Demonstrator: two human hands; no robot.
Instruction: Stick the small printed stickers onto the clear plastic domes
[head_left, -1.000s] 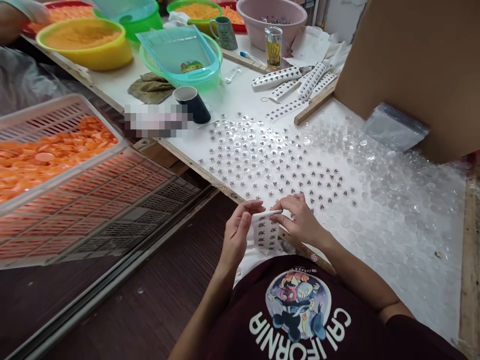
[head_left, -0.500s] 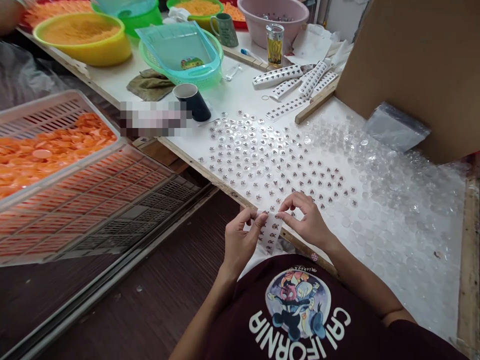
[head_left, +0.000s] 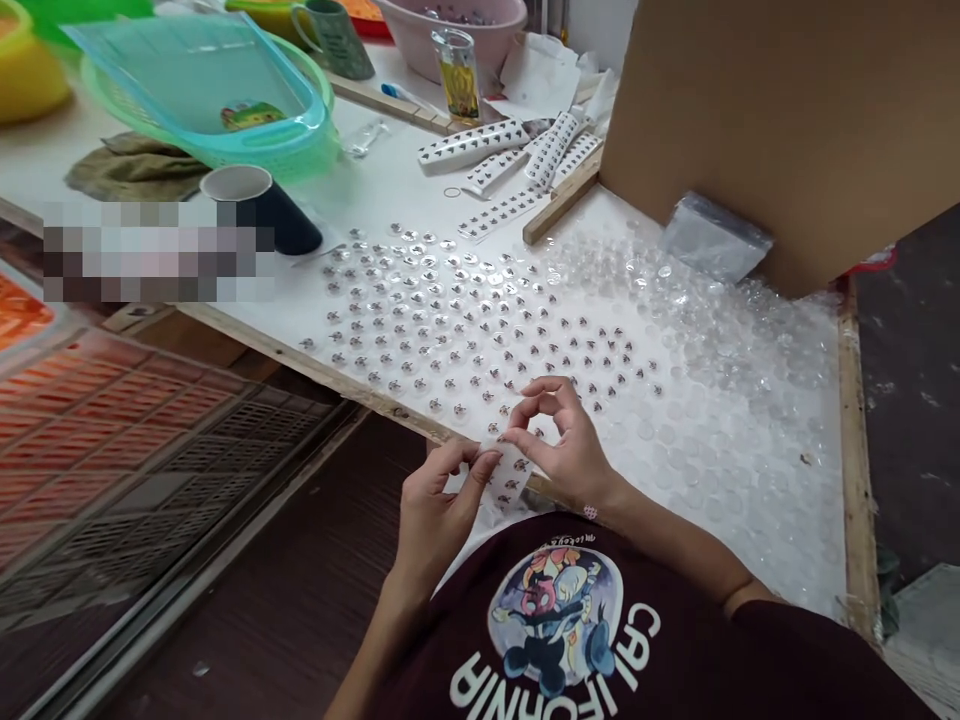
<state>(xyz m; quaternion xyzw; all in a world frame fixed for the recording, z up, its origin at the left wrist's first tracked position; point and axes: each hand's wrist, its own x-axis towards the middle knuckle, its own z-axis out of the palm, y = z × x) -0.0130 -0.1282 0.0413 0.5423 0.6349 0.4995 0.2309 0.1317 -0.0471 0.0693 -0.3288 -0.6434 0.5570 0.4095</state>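
Observation:
My left hand (head_left: 441, 500) pinches a white sticker strip (head_left: 511, 478) between thumb and forefinger at the table's front edge. Small dark printed figures run in rows down the strip, which hangs below my fingers. Close against its top edge, my right hand (head_left: 559, 435) has thumb and forefinger pinched together on a small printed sticker (head_left: 502, 438), largely covered by the fingertips. Beyond both hands, many clear round discs bearing the same figures (head_left: 465, 330) lie spread over the white table (head_left: 390, 190).
Plain clear discs (head_left: 720, 420) cover the table's right side, beside a wooden edge strip (head_left: 855, 450). More sticker strips (head_left: 480, 145) lie behind, near a glass (head_left: 456, 80). A dark cup (head_left: 289, 215) and a green basket (head_left: 315, 120) stand left. A cardboard sheet (head_left: 750, 120) rises at the back right.
The view has swung right, so the table's things sit further left. My right fingers have shifted slightly at the top of the strip; my left hand still holds it.

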